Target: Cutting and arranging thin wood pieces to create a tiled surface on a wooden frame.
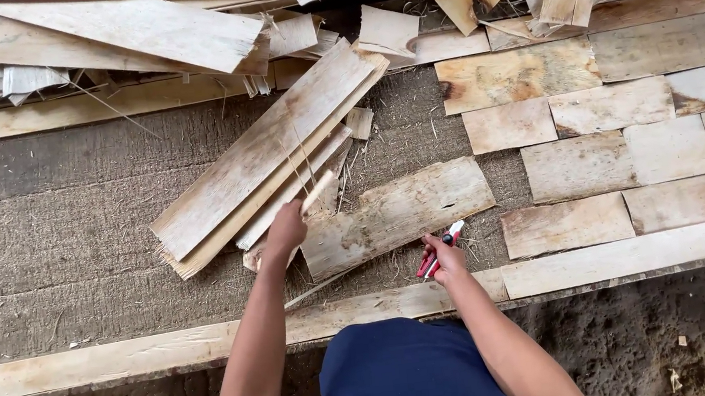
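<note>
Two bare hands at work over a coir-like mat (67,219) strewn w/ thin wood veneer.

Item 1: left hand (284,231), clenched round a thin sliver of veneer (318,190) that sticks up toward 1 o'clock from the fist; fist rests at the low end of a slanted stack of long veneer strips (265,159), which fans from 7 to 1 o'clock, prob. so single strips can be pulled off the bottom end.

Item 2: right hand (446,258), grasping a red-handled cutter (439,254), tip angled toward 1 o'clock, at the lower right edge of a rough veneer sheet (394,215). Sheet lies flat betw. both hands, just beside the stack's lower end, edge within reach of the blade.

Item 3: squared veneer pieces (624,126), at 2–3 o'clock, laid edge to edge in rows like tiling; appear trimmed and sorted.

Item 4: loose offcut heap (177,24), 11–1 o'clock, unsorted.

Item 5: long plank border (125,357) along the mat's near edge, at 6 o'clock; person's dark blue garment (406,376) behind it.
</note>
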